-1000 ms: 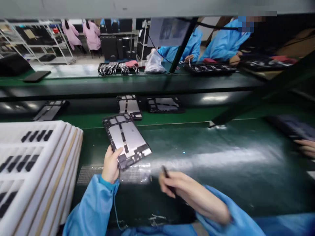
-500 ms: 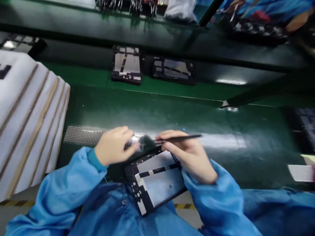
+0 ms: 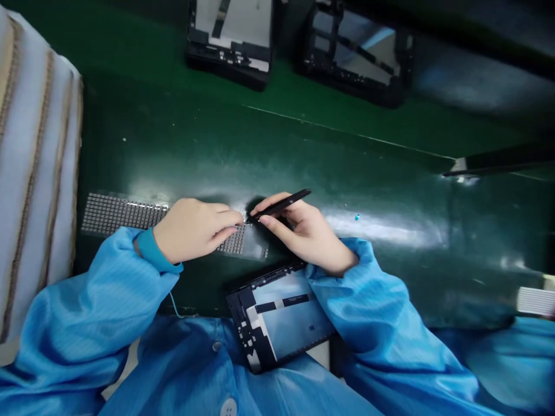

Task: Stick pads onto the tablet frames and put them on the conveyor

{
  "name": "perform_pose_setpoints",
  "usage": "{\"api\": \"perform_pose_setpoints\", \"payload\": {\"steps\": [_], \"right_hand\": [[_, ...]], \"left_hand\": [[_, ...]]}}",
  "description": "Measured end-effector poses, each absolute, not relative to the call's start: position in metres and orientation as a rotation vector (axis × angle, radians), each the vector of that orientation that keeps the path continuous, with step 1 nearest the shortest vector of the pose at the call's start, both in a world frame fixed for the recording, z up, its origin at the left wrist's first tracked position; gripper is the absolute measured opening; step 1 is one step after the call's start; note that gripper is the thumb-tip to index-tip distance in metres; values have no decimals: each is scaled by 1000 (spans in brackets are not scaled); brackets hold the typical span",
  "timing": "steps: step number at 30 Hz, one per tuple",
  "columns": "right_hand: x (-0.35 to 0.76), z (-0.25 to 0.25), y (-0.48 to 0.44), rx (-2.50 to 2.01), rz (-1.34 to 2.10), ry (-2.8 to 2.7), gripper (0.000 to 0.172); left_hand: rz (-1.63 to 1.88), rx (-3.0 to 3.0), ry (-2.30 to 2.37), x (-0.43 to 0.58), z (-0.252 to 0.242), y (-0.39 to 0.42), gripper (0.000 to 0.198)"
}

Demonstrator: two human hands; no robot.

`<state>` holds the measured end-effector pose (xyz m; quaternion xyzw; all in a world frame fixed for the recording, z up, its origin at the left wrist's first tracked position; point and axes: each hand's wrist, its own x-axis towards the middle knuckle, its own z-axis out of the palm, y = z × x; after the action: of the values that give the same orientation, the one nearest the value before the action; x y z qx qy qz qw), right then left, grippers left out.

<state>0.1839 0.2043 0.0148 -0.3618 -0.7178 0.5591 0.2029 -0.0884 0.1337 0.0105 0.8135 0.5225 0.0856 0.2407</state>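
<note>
On tabletop [image 3: 303, 150], sheet [image 3: 124, 215]: left hand [image 3: 191, 230] pinches it; best steadied.
Tweezers [image 3: 284, 203]: right hand [image 3: 310, 234] pinches them; grip lightly.

Worktable [image 3: 195, 138], green, glossy, with thin pale seam [image 3: 355, 136], white glare [image 3: 385, 232] streaking its right half, dark strut [image 3: 507, 160] at far right, and pale floor [image 3: 321, 353] glimpsed below.

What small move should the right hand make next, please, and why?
Probably the right hand should try lifting one small piece from the gridded sheet with the black tool, because the tool's tip points down at the sheet, close beside the left hand.
</note>
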Motion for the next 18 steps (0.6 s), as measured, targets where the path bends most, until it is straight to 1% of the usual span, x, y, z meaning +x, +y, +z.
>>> {"api": "perform_pose_setpoints", "payload": {"steps": [4,6,9,11,13,15,18], "right_hand": [[178,20,213,-1003,1511,-2080,35],[180,27,208,-1015,1541,-2021,34],[193,43,170,-1106,1589,-1744,24],[203,50,125,-1250,1482,-1589,15],[208,50,78,-1385,1291,-1520,18],[209,43,44,-1386,1159,-1508,21],[203,29,28,-1278,1111,-1546,26]], "left_hand": [[225,2208,1455,-87,11,133,33],[207,2221,1470,-86,11,132,34],[139,2268,1486,-84,13,131,38],[118,2294,1485,-82,13,130,42],[136,2291,1467,-80,13,128,44],[158,2271,1437,-78,13,127,44],[157,2258,1414,-77,12,127,46]]}}
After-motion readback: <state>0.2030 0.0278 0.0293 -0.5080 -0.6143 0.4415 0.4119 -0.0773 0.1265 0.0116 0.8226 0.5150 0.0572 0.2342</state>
